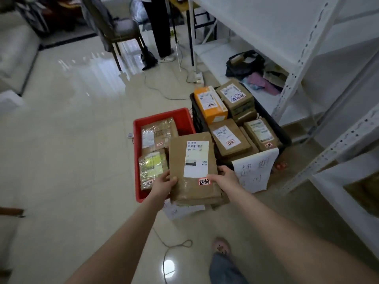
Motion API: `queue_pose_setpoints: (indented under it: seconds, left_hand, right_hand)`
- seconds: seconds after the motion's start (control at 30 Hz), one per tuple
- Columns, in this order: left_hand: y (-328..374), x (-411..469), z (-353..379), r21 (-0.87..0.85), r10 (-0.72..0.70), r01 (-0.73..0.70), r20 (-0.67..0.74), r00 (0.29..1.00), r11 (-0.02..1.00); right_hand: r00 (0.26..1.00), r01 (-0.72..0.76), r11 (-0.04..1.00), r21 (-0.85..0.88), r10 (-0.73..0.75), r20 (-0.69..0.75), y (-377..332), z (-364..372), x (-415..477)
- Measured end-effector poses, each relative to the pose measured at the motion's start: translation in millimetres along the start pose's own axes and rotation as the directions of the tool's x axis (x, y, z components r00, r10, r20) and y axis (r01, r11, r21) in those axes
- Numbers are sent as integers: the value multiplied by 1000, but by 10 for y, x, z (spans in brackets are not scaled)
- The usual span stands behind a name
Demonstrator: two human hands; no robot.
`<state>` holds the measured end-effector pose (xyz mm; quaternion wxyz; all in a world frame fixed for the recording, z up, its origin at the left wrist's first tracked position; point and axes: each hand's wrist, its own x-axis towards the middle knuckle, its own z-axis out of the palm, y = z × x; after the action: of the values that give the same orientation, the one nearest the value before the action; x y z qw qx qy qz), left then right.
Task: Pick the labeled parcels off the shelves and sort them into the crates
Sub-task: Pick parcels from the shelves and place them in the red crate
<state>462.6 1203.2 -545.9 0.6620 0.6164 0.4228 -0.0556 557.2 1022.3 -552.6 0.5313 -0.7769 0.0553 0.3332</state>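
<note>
At the centre of the frame, two bare arms are reaching forward and down over a glossy tiled floor, carrying a flat brown parcel [192,169] between them. Going from the left: the left hand [164,182] is closing on the parcel's left edge, thumb lying on the top face, fingers hidden beneath. Just behind it, a red crate [164,114] is sitting on the floor, holding at least two taped parcels, and the carried parcel is hanging over its right side. The parcel is showing a white shipping label and a small red-edged sticker near its lower edge. The right hand [223,176] is gripping the right edge, thumb beside that sticker. Further right, a black crate [285,136] is standing nearly full of brown parcels and an orange box [211,104], a handwritten paper sign hanging at its front. White shelving [295,64] is filling the right of the frame.

The parcel is looking stiff, with smooth tape over paper wrap, so probably slippery; supporting both long edges from below seems safest. Its weight cannot be told.
</note>
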Motion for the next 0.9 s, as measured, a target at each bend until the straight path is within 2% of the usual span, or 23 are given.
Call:
queue_pose_setpoints:
  seconds: [0.2,0.33,0.6,0.73,0.83,0.9]
  left_hand:
    - [162,828,-90,-2,-126,126,-93,988,992]
    - [163,1261,-115,3,-178,179,-93,980,984]
    - [153,1949,-240,79,-178,188,-118,977,979]
    - [-26,2104,-227,355,-91,136,-140,986,925]
    - [-146,2134,-111,636,-7,98,-143,990,766]
    - [-194,2116,-23,741,36,66,-120,992,668]
  right_hand:
    - [996,-21,986,-165,35,86,-353,246,972]
    - [989,-45,963,-267,81,125,-480,380,1442]
    - [985,-130,962,-241,153,80,-417,736,2021]
    - [983,-160,957,-241,177,49,-195,857,2117]
    - [988,-148,931,-334,156,-3,-4,910,2109]
    - [994,-106,873,-477,102,-35,80,989,2058]
